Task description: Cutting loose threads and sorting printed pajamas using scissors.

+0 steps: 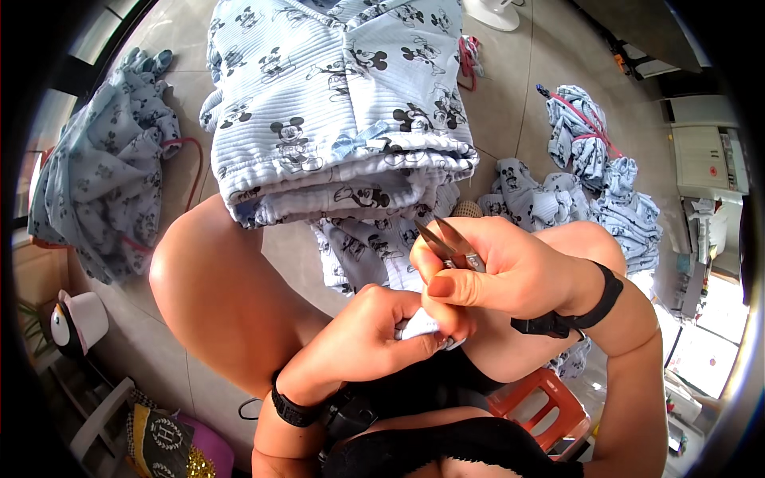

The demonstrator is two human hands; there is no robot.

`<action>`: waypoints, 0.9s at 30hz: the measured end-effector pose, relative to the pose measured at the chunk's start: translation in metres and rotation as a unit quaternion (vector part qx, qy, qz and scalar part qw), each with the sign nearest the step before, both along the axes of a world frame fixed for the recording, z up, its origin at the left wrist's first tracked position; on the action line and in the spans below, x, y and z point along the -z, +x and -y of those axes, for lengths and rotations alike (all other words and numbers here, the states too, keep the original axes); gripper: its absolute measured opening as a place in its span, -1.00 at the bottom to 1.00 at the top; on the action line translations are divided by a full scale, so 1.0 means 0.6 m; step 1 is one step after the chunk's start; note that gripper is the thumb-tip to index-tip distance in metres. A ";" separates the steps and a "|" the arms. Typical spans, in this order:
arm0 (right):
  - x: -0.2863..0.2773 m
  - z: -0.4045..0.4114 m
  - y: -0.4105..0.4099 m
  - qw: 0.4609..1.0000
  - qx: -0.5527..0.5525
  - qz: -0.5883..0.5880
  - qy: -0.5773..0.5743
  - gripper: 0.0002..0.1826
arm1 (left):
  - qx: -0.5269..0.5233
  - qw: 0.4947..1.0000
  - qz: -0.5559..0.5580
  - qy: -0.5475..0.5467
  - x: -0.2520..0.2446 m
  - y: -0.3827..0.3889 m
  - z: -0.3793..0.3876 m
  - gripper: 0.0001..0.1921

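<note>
My left hand (373, 334) pinches a small piece of pale fabric (418, 324) between thumb and fingers. Close against it on the right, my right hand (496, 269) holds metal thread snips (451, 242), blades pointing up and apart. The fingertips of both hands meet at the fabric, and part of it is hidden by them. Just above the hands a stack of folded, ribbed light-blue garments (287, 101) with a cartoon mouse print lies across the top centre, a blue bow (358, 138) at its waistband. More printed fabric (382, 254) hangs or lies beneath the stack.
A heap of printed garments (107, 173) with a red strap stands at the left. Bundled garments (577, 128) and a further pile (627, 221) lie on the tiled floor at the right. An orange plastic stool (541, 382) is at lower right, a patterned cushion (158, 439) at lower left.
</note>
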State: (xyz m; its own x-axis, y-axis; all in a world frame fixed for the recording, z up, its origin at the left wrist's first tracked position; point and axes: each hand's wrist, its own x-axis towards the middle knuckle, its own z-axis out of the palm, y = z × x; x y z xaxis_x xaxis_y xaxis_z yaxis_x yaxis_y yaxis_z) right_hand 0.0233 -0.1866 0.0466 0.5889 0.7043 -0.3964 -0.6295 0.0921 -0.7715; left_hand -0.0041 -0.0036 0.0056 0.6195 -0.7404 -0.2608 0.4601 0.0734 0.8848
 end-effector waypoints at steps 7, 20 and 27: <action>-0.013 0.047 0.025 0.949 0.131 0.232 -0.169 -0.88 | 0.108 0.989 -0.053 0.091 0.005 -0.002 -0.030 -0.88; -0.004 0.034 -0.005 0.978 -0.100 0.122 -0.138 -0.60 | -0.053 0.987 -0.150 0.015 -0.001 -0.009 -0.029 -0.85; -0.029 0.052 -0.017 0.975 -0.018 0.071 -0.212 -0.72 | -0.155 0.973 -0.170 -0.008 -0.012 -0.003 -0.035 -0.86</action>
State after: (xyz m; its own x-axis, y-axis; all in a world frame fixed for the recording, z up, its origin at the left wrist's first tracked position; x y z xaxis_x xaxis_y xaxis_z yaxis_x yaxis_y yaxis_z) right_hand 0.0132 -0.2180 0.0640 0.6371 0.5167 -0.5720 -0.5098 -0.2742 -0.8155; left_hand -0.0058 0.0177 0.0130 0.6936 -0.5374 -0.4797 0.6799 0.2686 0.6823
